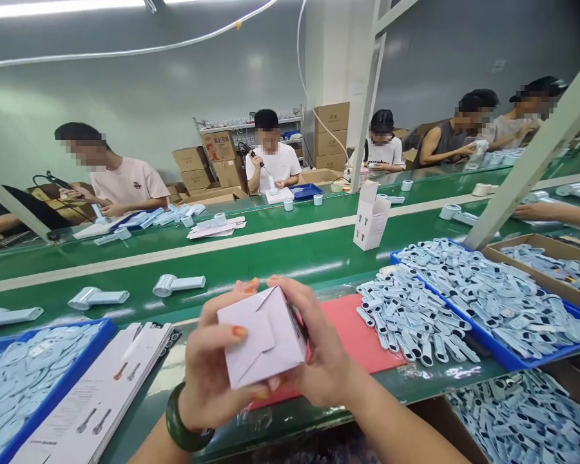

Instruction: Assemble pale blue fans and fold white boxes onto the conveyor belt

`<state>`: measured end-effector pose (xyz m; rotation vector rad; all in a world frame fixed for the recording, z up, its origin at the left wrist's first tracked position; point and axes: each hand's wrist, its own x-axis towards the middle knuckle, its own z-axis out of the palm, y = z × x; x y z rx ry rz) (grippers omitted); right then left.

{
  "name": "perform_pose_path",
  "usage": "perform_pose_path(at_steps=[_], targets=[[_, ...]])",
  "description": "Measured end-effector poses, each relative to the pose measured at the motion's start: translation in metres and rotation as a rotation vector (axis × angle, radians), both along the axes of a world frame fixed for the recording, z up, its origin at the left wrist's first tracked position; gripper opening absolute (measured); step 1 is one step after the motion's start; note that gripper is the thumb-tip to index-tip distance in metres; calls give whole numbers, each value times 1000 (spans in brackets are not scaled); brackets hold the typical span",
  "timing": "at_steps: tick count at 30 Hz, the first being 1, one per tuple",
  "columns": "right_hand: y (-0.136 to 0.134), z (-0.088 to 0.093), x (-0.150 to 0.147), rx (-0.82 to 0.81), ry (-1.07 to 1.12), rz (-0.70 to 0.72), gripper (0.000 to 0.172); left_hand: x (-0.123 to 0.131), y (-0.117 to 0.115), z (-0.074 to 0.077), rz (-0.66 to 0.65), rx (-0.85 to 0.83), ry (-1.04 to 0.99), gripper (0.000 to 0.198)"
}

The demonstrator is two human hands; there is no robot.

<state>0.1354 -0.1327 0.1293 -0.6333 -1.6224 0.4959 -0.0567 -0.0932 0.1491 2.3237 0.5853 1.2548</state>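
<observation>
Small white carton (pixel 263 338) held in the air over the red mat (pixel 357 335), left hand (pixel 212 377) and right hand (pixel 321 351) both closed around it; risk: end flaps look barely tucked, so an uneven squeeze could pop or crease them.

Open red mat (pixel 360 335) (parts heap (pixel 406 316) rightward)

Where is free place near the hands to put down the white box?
Bare: the red mat between the held white box and the pile of blue parts; the green belt between the pale device and the standing carton. Crowded: left blue tray, leaflets, right blue tray.
</observation>
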Motion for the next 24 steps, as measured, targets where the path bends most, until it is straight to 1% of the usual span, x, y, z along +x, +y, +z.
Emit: perform_pose_path(at_steps=[2, 3, 5, 6, 8, 9, 10, 12, 16, 21, 23, 24], targets=[[7, -7, 6, 48, -104, -103, 90, 9, 0, -5, -145, -262, -242, 36], [9, -12, 8, 57, -165, -142, 92, 14, -1, -8, -181, -403, -331, 32], [10, -22, 11, 71, -267, -200, 93, 21, -2, -17, -182, -628, -457, 25], [9, -27, 11, 72, -302, -221, 91, 25, -3, -21, -182, -720, -510, 30], [6, -34, 10, 60, -343, -253, 85, 31, -5, -29, -198, -880, -586, 48], [4, -37, 10, 52, -360, -264, 83, 34, -6, -31, -206, -940, -611, 50], [3, -39, 10, 43, -377, -274, 82, 36, -7, -33, -205, -980, -627, 47], [1, -41, 11, 30, -411, -290, 81, 41, -7, -36, -182, -1005, -632, 39], [1, -44, 14, 13, -456, -321, 84, 45, -2, -44, -152, -948, -602, 33], [3, -51, 15, 25, -490, -351, 85, 46, 5, -59, -114, -906, -536, 39], [3, -54, 15, 34, -489, -351, 86, 46, 7, -61, -147, -932, -556, 42], [3, -55, 15, 35, -483, -346, 87, 45, 7, -61, -184, -956, -587, 44]])
